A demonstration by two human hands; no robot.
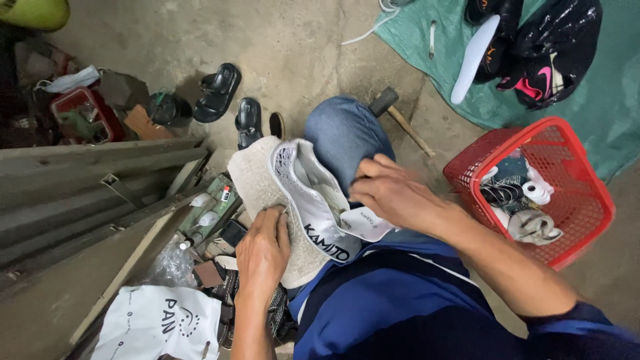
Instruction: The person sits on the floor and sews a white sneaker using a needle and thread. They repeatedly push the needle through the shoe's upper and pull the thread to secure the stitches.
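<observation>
A white mesh sports shoe with a pale textured sole (293, 200) rests on the person's knee in blue jeans near the middle of the scene, sole turned left and opening turned right. The left hand (263, 253) presses flat against the sole with fingers close together and curled over its edge, while the right hand (393, 193) reaches into the opening, fingers bunched on the inner lining. To the right stands a red plastic lattice basket (567, 143) holding shoes, and far left lie two black sandals (230, 103) on the concrete floor (293, 47)
</observation>
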